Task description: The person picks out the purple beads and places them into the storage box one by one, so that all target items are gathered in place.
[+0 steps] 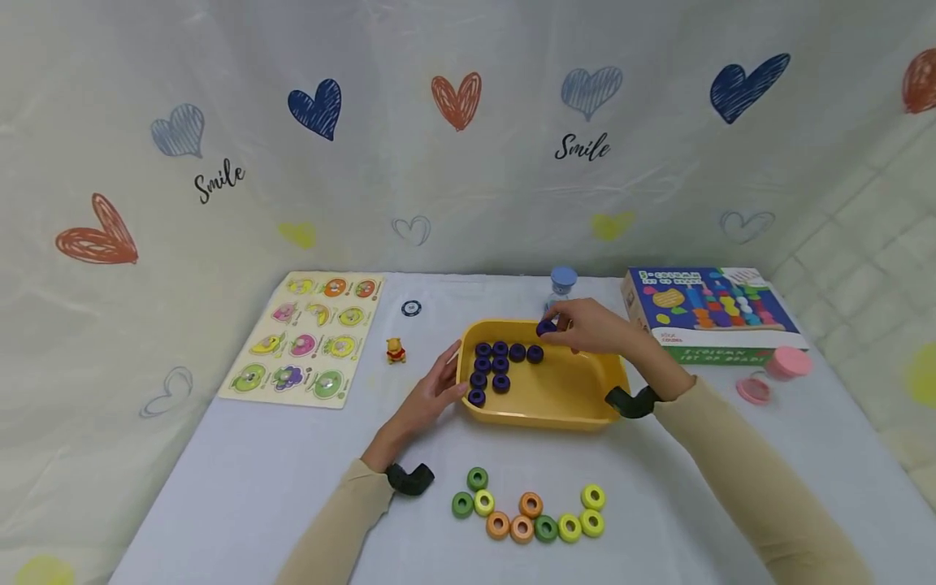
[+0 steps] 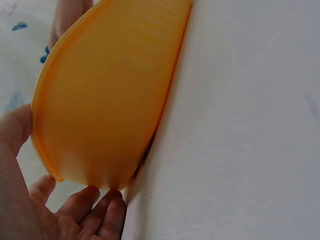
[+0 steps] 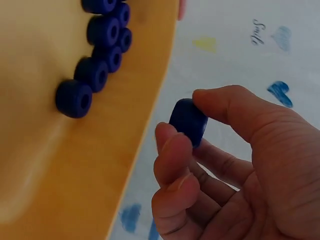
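Note:
A yellow tray (image 1: 563, 390) lies on the table with several dark purple ring beads (image 1: 500, 365) in its left part. At the tray's left end my left hand (image 1: 431, 394) grips it from outside. In the left wrist view the thumb (image 2: 15, 127) lies against the rim and bent fingers (image 2: 82, 202) touch the outer wall. Over the tray's far edge, my right hand (image 1: 588, 327) pinches one purple bead (image 1: 545, 327). The right wrist view shows that bead (image 3: 189, 121) between thumb and fingers, apart from the beads (image 3: 74, 98) in the tray.
Green, yellow and orange ring beads (image 1: 522, 529) lie in front of the tray. A picture board (image 1: 300, 341), a small bear figure (image 1: 396, 350) and a round chip (image 1: 412, 308) are left. Behind stand a blue-capped bottle (image 1: 563, 279), a game box (image 1: 717, 313) and a pink container (image 1: 790, 362).

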A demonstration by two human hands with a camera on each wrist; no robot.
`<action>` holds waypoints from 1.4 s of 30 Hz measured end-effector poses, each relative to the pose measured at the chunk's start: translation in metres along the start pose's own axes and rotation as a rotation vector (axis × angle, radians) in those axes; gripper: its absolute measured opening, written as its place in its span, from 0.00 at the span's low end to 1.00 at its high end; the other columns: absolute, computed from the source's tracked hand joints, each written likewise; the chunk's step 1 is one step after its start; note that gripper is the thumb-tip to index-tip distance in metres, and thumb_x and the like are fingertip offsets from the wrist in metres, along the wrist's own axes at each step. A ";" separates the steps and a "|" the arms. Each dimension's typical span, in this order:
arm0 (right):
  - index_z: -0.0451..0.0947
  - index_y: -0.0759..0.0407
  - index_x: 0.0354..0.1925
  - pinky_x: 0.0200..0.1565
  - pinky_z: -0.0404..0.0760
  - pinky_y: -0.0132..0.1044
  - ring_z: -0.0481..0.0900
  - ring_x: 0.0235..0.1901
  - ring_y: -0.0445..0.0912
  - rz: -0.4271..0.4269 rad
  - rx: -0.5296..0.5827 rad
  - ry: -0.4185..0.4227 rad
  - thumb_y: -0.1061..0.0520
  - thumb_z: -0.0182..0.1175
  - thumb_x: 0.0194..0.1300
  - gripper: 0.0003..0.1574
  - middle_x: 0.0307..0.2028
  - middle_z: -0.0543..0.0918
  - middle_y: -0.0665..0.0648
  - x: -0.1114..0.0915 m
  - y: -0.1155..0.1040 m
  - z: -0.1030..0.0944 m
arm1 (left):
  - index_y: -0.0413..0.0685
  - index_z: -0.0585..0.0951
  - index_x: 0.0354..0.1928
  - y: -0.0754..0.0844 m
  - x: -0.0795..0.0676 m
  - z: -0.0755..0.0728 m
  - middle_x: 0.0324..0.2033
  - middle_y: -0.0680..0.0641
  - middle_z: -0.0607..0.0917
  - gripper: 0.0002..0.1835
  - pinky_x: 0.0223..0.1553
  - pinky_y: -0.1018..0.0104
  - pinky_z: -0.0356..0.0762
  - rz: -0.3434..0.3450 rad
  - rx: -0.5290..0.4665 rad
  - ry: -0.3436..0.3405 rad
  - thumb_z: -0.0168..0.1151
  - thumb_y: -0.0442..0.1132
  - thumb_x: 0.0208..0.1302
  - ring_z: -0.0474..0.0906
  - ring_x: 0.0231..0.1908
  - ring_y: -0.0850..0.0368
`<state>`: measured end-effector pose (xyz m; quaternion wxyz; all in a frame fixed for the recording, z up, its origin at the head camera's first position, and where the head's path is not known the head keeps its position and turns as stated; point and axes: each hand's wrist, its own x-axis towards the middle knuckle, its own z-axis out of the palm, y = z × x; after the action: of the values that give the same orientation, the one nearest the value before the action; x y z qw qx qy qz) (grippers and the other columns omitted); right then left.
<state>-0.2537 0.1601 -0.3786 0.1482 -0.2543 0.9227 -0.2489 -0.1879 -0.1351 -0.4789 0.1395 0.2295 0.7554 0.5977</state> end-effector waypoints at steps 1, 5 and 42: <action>0.74 0.61 0.47 0.24 0.76 0.34 0.77 0.19 0.49 -0.003 -0.002 -0.020 0.50 0.60 0.58 0.22 0.26 0.79 0.54 0.004 -0.001 0.002 | 0.56 0.43 0.70 0.000 0.000 0.000 0.67 0.46 0.54 0.36 0.62 0.61 0.55 0.001 0.001 -0.002 0.50 0.42 0.66 0.55 0.64 0.56; 0.72 0.63 0.45 0.24 0.76 0.33 0.79 0.20 0.52 0.011 -0.029 -0.124 0.52 0.61 0.57 0.21 0.22 0.79 0.55 0.017 -0.006 0.011 | 0.56 0.43 0.70 0.003 -0.001 0.000 0.67 0.45 0.54 0.36 0.62 0.60 0.54 0.004 -0.001 0.002 0.50 0.43 0.66 0.56 0.64 0.54; 0.73 0.63 0.46 0.24 0.75 0.31 0.75 0.20 0.43 0.031 -0.139 -0.124 0.52 0.58 0.60 0.20 0.25 0.77 0.52 -0.001 -0.029 0.025 | 0.58 0.47 0.70 0.002 0.001 0.002 0.66 0.46 0.58 0.35 0.61 0.56 0.56 -0.017 0.036 0.014 0.52 0.42 0.65 0.59 0.63 0.54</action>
<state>-0.2312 0.1297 -0.3837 0.1910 -0.2646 0.9306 -0.1656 -0.1870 -0.1329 -0.4773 0.1351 0.2212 0.7690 0.5843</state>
